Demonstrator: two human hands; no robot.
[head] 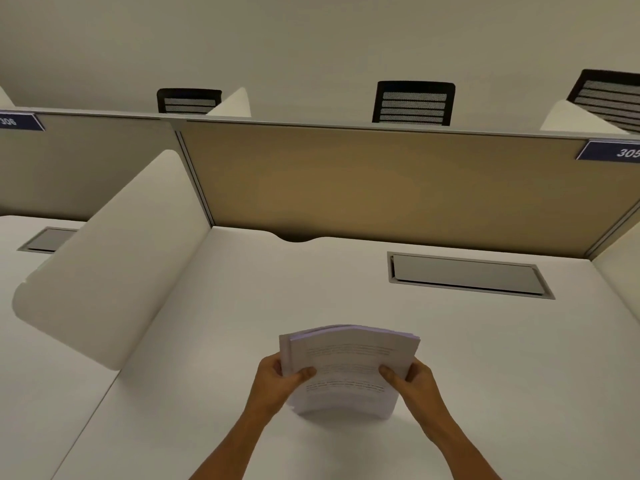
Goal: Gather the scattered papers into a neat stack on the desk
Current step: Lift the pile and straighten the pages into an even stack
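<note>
A thick stack of white printed papers (348, 362) stands upright on its lower edge on the white desk (242, 306), bowed slightly, with lines of text facing me. My left hand (280, 379) grips the stack's left side, thumb on the front sheet. My right hand (412, 379) grips the right side the same way. The sheets' top edges are a little uneven. No loose papers lie elsewhere on the desk.
A grey cable hatch (467, 275) is set into the desk at the back right. A tan partition panel (363, 181) closes the back, white side dividers (114, 271) flank the desk, and black chairs (414, 103) show beyond.
</note>
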